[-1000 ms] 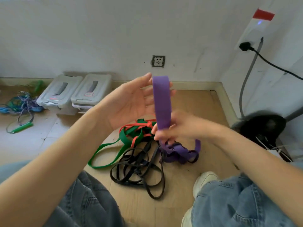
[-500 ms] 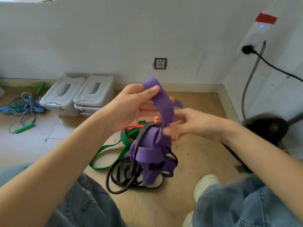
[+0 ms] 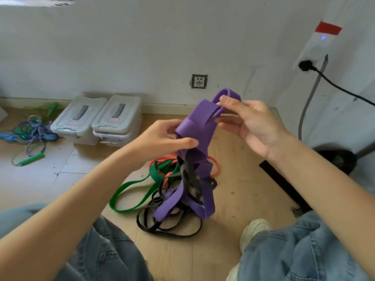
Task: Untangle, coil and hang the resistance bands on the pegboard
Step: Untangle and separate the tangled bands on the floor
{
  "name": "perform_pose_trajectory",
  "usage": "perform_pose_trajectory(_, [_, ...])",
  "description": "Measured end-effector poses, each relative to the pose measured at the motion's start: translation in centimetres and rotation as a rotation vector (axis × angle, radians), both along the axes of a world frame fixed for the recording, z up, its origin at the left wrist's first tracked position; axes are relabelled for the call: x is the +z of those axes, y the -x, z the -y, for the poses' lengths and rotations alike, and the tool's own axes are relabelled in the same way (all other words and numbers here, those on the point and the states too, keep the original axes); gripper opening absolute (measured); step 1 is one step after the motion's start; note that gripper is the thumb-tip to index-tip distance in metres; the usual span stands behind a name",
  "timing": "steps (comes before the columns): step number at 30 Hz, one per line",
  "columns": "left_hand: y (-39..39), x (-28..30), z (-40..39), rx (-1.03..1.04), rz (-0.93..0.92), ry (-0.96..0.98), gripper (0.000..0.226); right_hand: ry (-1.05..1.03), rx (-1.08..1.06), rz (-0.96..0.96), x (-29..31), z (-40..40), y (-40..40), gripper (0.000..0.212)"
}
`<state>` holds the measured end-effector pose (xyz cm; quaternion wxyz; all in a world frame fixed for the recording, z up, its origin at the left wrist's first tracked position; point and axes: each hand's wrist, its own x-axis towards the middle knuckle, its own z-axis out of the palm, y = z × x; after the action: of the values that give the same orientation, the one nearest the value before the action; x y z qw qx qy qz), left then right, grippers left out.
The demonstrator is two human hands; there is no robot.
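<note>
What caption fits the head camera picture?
Both hands, left and right, lift a purple band tangled with a black band.

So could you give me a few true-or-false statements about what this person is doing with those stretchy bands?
1. Both hands hold the purple band. True: the left hand grips lower, the right hand pinches the top loop.
2. The black band lies free of the purple one. False: it is tangled with it.
3. The green band lies on the floor. True.
4. Two lidded bins are stacked. False: they stand side by side.
</note>
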<state>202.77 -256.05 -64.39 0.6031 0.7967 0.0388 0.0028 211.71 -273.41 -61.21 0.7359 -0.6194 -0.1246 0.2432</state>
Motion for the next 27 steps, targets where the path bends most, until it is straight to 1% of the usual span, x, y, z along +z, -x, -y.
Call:
perform_pose_trajectory(1, [-0.1, 0.6, -0.2, 0.036, 0.034, 0.055, 0.013, 0.015, 0.042, -0.018, 0.1, 0.5, -0.3, 0.02])
perform_pose_trajectory(2, [-0.1, 1.2, -0.3, 0.087, 0.061, 0.109, 0.005, 0.072, 0.139, -0.02, 0.2, 0.9, -0.4, 0.032])
perform_pose_trajectory(3, [-0.2, 1.7, -0.4, 0.146, 0.084, 0.163, 0.008, 0.182, 0.276, 0.018, -0.1, 1.0, -0.2, 0.043])
perform_pose_trajectory(4, [-0.3, 2.0, -0.4, 0.194, 0.091, 0.218, 0.019, 0.31, 0.413, 0.099, -0.6, 0.8, 0.5, 0.048])
perform_pose_trajectory(5, [-0.5, 2.3, -0.5, 0.229, 0.075, 0.274, 0.031, 0.431, 0.5, 0.218, -1.2, 0.5, 1.3, 0.043])
perform_pose_trajectory(6, [-0.6, 2.5, -0.5, 0.252, 0.046, 0.318, 0.038, 0.515, 0.478, 0.333, -1.6, 0.0, 1.7, 0.035])
perform_pose_trajectory(7, [-0.6, 2.5, -0.3, 0.263, 0.011, 0.355, 0.043, 0.544, 0.377, 0.411, -2.0, -0.4, 1.7, 0.027])
perform_pose_trajectory(8, [-0.6, 2.5, -0.2, 0.268, -0.021, 0.382, 0.047, 0.53, 0.282, 0.406, -2.1, -0.6, 1.7, 0.018])
perform_pose_trajectory(9, [-0.7, 2.5, 0.1, 0.275, -0.042, 0.404, 0.05, 0.489, 0.226, 0.348, -2.1, -0.6, 1.5, 0.009])
perform_pose_trajectory(11, [-0.7, 2.6, 0.3, 0.3, -0.043, 0.453, 0.049, 0.414, 0.217, 0.237, -1.9, -0.1, 1.1, 0.006])
perform_pose_trajectory(12, [-0.8, 2.7, 0.1, 0.329, -0.037, 0.505, 0.045, 0.382, 0.265, 0.195, -1.7, 0.1, 1.0, 0.012])
perform_pose_trajectory(14, [-0.9, 3.1, -0.6, 0.412, -0.031, 0.636, 0.038, 0.279, 0.456, 0.114, -1.5, 0.6, 1.1, 0.038])
perform_pose_trajectory(16, [-0.9, 3.3, -1.4, 0.439, -0.044, 0.784, 0.039, 0.217, 0.609, 0.095, -1.3, 0.8, 1.5, 0.051])
perform_pose_trajectory(17, [-0.9, 3.3, -1.6, 0.427, -0.047, 0.858, 0.042, 0.243, 0.629, 0.138, -1.4, 0.7, 1.7, 0.053])
perform_pose_trajectory(18, [-0.9, 3.2, -2.0, 0.413, -0.048, 0.915, 0.044, 0.292, 0.6, 0.214, -1.5, 0.5, 2.0, 0.055])
perform_pose_trajectory(19, [-0.9, 3.1, -2.2, 0.396, -0.052, 0.939, 0.044, 0.355, 0.527, 0.323, -1.8, 0.2, 2.2, 0.054])
perform_pose_trajectory(20, [-0.8, 3.1, -2.3, 0.374, -0.061, 0.923, 0.043, 0.388, 0.413, 0.414, -2.1, -0.2, 2.3, 0.046])
perform_pose_trajectory(21, [-0.7, 2.9, -2.3, 0.345, -0.078, 0.858, 0.043, 0.389, 0.266, 0.456, -2.4, -0.6, 2.2, 0.031])
perform_pose_trajectory(22, [-0.5, 2.7, -2.1, 0.309, -0.113, 0.741, 0.043, 0.355, 0.129, 0.41, -2.2, -0.9, 2.1, 0.017])
perform_pose_trajectory(23, [-0.2, 2.2, -1.6, 0.264, -0.173, 0.589, 0.042, 0.311, 0.005, 0.341, -2.2, -1.1, 1.9, 0.012])
perform_pose_trajectory(24, [0.2, 1.6, -0.9, 0.204, -0.255, 0.445, 0.038, 0.276, -0.091, 0.284, -2.0, -1.1, 1.5, 0.014])
perform_pose_trajectory(25, [0.6, 0.9, 0.0, 0.137, -0.343, 0.341, 0.034, 0.267, -0.145, 0.264, -1.8, -1.1, 1.2, 0.013])
perform_pose_trajectory(26, [0.9, 0.4, 0.8, 0.082, -0.434, 0.294, 0.033, 0.268, -0.166, 0.257, -1.6, -1.1, 0.9, 0.011])
perform_pose_trajectory(27, [0.9, 0.0, 1.5, 0.051, -0.507, 0.304, 0.035, 0.272, -0.174, 0.259, -1.4, -1.2, 0.8, 0.011])
